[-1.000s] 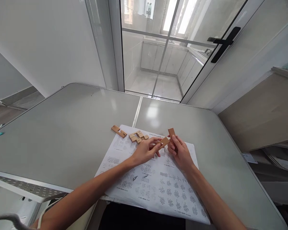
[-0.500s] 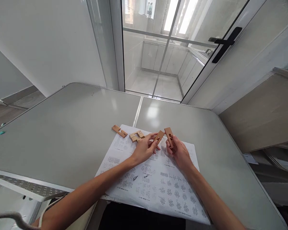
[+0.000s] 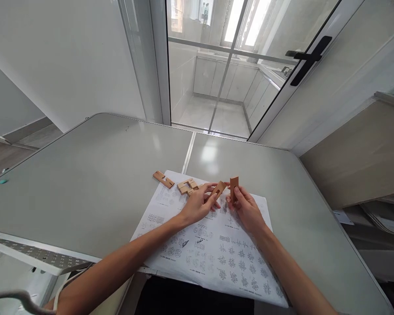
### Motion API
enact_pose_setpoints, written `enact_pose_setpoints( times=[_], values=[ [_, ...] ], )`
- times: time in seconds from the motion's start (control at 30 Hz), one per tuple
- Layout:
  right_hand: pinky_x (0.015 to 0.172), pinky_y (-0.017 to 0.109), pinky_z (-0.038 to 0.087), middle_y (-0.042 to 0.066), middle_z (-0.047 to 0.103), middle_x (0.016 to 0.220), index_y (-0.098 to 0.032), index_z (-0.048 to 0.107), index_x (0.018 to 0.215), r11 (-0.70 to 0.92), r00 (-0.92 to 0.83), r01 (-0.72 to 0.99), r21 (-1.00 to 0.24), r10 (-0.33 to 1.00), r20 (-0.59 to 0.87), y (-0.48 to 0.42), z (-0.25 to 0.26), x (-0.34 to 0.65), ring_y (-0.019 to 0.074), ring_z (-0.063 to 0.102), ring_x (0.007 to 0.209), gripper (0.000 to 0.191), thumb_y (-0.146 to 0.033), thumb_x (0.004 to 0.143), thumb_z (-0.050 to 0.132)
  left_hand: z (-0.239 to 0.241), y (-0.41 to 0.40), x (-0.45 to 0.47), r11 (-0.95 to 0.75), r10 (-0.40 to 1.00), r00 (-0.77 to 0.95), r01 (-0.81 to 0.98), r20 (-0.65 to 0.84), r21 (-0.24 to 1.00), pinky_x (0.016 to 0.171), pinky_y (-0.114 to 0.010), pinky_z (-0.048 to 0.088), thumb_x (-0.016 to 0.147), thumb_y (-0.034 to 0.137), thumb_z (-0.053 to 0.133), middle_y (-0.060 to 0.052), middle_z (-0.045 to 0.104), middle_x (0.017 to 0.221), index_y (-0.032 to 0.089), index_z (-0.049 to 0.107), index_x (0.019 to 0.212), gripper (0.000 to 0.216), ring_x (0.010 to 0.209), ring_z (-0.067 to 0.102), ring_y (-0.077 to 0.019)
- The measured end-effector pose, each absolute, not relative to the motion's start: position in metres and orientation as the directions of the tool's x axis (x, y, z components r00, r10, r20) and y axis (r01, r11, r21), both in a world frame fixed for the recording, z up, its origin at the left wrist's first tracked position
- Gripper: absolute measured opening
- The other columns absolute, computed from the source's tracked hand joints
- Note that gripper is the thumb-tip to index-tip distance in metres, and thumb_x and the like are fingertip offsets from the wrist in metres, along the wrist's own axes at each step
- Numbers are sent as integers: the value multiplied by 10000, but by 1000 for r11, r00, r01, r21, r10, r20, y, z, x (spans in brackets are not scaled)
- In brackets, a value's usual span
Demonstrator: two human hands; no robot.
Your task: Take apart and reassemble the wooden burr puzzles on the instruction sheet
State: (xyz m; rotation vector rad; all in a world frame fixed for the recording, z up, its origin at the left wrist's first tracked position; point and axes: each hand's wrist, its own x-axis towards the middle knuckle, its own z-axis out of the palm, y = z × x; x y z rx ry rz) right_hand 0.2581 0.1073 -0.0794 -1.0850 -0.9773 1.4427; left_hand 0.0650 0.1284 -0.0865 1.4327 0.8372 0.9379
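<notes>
Between the fingers of my left hand point(image 3: 198, 203) is a slotted wooden puzzle piece point(image 3: 219, 188), tilted up to the right. My right hand point(image 3: 246, 209) pinches a second wooden puzzle piece point(image 3: 234, 183), held nearly upright with a plain face showing. The two pieces are close together but a small gap shows between them. Just left of my left hand, several pale wooden pieces point(image 3: 185, 185) lie together in an interlocked group. Farther left rests a notched wooden piece point(image 3: 163, 179), partly over the paper's edge.
A large printed sheet point(image 3: 213, 258) with small line drawings lies under my hands on the grey table point(image 3: 85, 175). A metal seam point(image 3: 188, 153) crosses the tabletop. Beyond the far edge stands a glass door with a black handle point(image 3: 310, 59).
My right hand has turned its piece more upright, so its slot no longer shows. The left hand's piece has shifted slightly and shows more of its slot side. The loose pieces stay put.
</notes>
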Motion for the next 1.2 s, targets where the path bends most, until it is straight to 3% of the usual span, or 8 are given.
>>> enact_pose_setpoints(
  times=[0.13, 0.23, 0.37, 0.43, 0.63, 0.87, 1.0, 1.2],
  values=[
    [566, 276, 462, 10, 665, 689, -241, 743, 1026, -150, -132, -253, -956, 984, -119, 106, -82, 255, 150, 552, 611, 439, -657, 886, 763, -87, 127, 65, -59, 872, 482, -75, 88, 995, 716, -329, 663, 1026, 443, 617, -132, 762, 1177, 202, 510, 1423, 477, 818, 797, -200],
    [572, 270, 463, 10, 672, 695, -251, 752, 1078, -121, -88, -258, -959, 991, -102, 107, -84, 255, 151, 555, 628, 430, -646, 908, 746, -87, 127, 65, -48, 875, 477, -80, 81, 996, 697, -326, 657, 1025, 461, 618, -133, 765, 1169, 199, 500, 1409, 480, 803, 796, -201],
    [544, 251, 431, 8, 745, 946, -277, 748, 1029, -60, 48, -266, -962, 996, -75, 108, -82, 258, 85, 449, 558, 328, -596, 963, 709, -84, 128, 64, -32, 884, 466, -25, 40, 999, 527, -246, 559, 1024, 485, 609, -149, 747, 1222, 203, 497, 1391, 476, 717, 769, -174],
    [506, 257, 406, 11, 753, 1063, -277, 740, 994, -66, 72, -271, -960, 993, -89, 108, -81, 259, 71, 394, 527, 327, -601, 959, 709, -82, 128, 63, -58, 877, 477, 2, 50, 998, 523, -234, 521, 1030, 483, 596, -134, 758, 1193, 203, 523, 1368, 445, 664, 735, -145],
    [495, 274, 420, 25, 742, 960, -263, 760, 997, -115, 21, -311, -943, 992, -128, 108, -81, 257, 92, 429, 531, 390, -644, 917, 728, -73, 126, 62, -109, 873, 479, 7, 93, 994, 613, -266, 529, 1022, 475, 592, -77, 772, 1060, 200, 608, 1230, 346, 582, 621, -100],
    [483, 282, 436, 41, 726, 1059, -271, 776, 1083, -153, 45, -337, -929, 983, -179, 108, -81, 257, 100, 463, 558, 437, -654, 874, 765, -72, 129, 61, -118, 900, 428, 64, 79, 991, 582, -243, 484, 1009, 433, 605, -53, 762, 972, 189, 671, 1140, 286, 581, 566, -98],
    [506, 279, 443, 33, 700, 995, -263, 781, 1079, -159, 21, -316, -935, 985, -174, 107, -79, 257, 107, 472, 579, 434, -648, 881, 756, -75, 130, 62, -166, 913, 391, 104, 113, 981, 644, -264, 536, 1012, 408, 596, -62, 771, 1037, 206, 689, 1132, 253, 719, 658, -151],
    [521, 236, 387, -45, 517, 748, -266, 756, 1187, -133, -37, -234, -963, 991, -128, 103, -80, 254, 108, 417, 610, 438, -504, 837, 866, -76, 128, 62, -263, 904, 387, 172, 181, 949, 821, -333, 571, 1056, 403, 528, -78, 755, 1056, 204, 642, 1180, 261, 985, 723, -232]
  ],
)
